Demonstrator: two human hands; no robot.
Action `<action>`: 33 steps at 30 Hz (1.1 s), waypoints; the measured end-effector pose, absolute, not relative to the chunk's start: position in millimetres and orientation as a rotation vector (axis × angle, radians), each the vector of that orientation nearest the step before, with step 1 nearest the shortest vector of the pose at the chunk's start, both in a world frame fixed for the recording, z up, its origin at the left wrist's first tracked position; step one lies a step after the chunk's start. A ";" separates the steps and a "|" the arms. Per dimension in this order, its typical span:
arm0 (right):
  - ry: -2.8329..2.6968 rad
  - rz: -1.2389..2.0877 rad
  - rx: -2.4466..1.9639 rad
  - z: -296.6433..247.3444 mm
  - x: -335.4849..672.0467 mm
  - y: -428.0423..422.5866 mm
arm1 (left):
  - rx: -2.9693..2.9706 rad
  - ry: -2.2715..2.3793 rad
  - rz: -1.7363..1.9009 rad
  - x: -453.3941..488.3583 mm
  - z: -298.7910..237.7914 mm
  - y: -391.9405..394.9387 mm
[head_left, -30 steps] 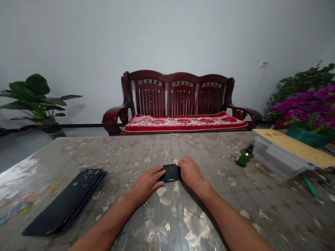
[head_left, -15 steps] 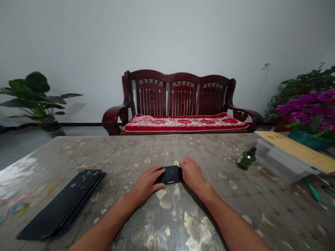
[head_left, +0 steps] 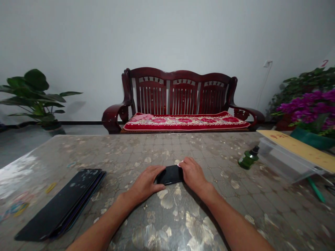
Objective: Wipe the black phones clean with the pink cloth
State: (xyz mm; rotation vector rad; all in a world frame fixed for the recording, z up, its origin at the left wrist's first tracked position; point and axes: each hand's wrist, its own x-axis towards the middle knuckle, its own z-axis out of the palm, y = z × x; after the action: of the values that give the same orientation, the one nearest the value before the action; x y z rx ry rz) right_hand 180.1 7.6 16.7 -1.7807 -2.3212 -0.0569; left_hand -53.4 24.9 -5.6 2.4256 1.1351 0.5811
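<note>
A black smartphone point(head_left: 170, 175) lies dark screen up on the patterned table point(head_left: 146, 146), just ahead of me. My left hand point(head_left: 148, 181) grips its left end, thumb at the near edge and fingers at the far edge. At the right end, my right hand point(head_left: 192, 174) is closed, its fingers curled over the phone's far right corner. A small white bit point(head_left: 180, 164), perhaps cloth or tissue, shows at those fingertips; most of it is hidden by the hand.
Left of my arm is a long black folder-like stack point(head_left: 61, 204), with coloured rubber bands point(head_left: 19, 205) beside it. To the right stand a green spray bottle point(head_left: 248, 158) and a clear plastic box point(head_left: 280, 164) under a yellow board. A wooden bench point(head_left: 181, 75) is beyond the table.
My left fingers have shifted from over the screen's left part to the phone's far edge. My right hand has stayed at the right end. The view has moved slightly.
</note>
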 end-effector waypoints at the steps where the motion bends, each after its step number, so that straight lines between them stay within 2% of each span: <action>1: -2.342 -0.051 -1.730 15.1 176.6 7.0 | 2.424 1.133 0.586 -53.5 -4.9 24.9; 6: -2.412 -0.006 -1.539 11.7 166.8 5.1 | 2.415 1.127 0.574 -52.9 -3.1 24.0; 13: -2.277 -0.046 -1.851 18.2 185.3 11.1 | 2.389 1.169 0.563 -52.8 -3.6 23.3; 20: -2.387 0.006 -1.622 13.5 170.7 5.7 | 2.413 1.127 0.569 -54.1 -6.1 24.2; 27: -2.259 -0.067 -1.889 17.8 192.4 12.8 | 2.390 1.172 0.549 -52.2 -1.8 22.9; 33: -2.408 0.001 -1.635 15.6 175.0 8.9 | 2.397 1.120 0.547 -52.8 -1.1 25.5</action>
State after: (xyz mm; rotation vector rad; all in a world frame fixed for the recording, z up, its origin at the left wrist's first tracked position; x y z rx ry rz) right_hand 175.0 8.9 15.6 -1.6352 -2.4076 0.0014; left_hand -52.8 25.5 -1.1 2.3975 1.1203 0.5465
